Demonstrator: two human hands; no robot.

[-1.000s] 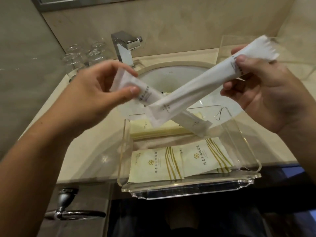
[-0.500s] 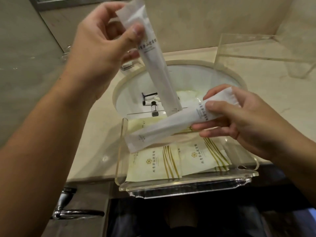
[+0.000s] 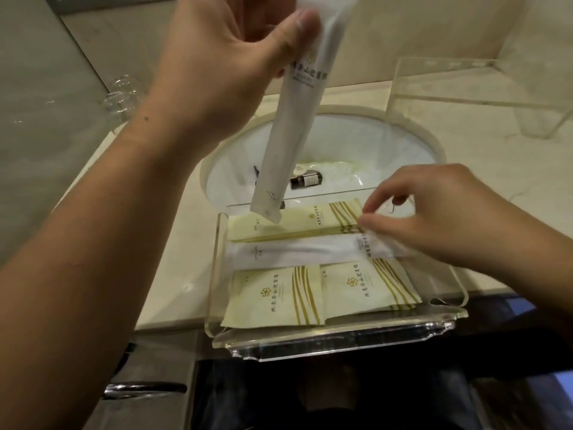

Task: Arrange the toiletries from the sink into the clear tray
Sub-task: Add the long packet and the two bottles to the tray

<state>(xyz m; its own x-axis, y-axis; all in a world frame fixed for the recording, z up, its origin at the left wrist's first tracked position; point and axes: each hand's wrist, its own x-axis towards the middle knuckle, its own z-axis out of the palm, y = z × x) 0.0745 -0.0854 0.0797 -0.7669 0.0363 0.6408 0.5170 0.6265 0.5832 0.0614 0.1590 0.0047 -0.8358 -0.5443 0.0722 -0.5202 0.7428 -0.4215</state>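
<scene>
The clear tray (image 3: 338, 339) sits at the counter's front edge. Two cream sachets (image 3: 273, 296) lie side by side in its front part, and a long cream packet (image 3: 310, 221) lies along its back. Between them a long white packet (image 3: 294, 251) lies flat across the tray. My right hand (image 3: 434, 212) pinches that packet's right end. My left hand (image 3: 223, 63) holds a second long white packet (image 3: 291, 128) by its top, hanging nearly upright above the tray's back left. In the white sink (image 3: 403, 144) lies a small dark bottle (image 3: 307, 180) and another dark item, partly hidden.
A second clear acrylic stand (image 3: 465, 85) is on the counter at the back right. Drinking glasses (image 3: 119, 99) stand at the back left by the wall. A metal handle (image 3: 139, 387) sits below the counter at the lower left.
My right hand has lowered its white packet flat into the tray's middle. My left hand has lifted its packet higher and more upright.
</scene>
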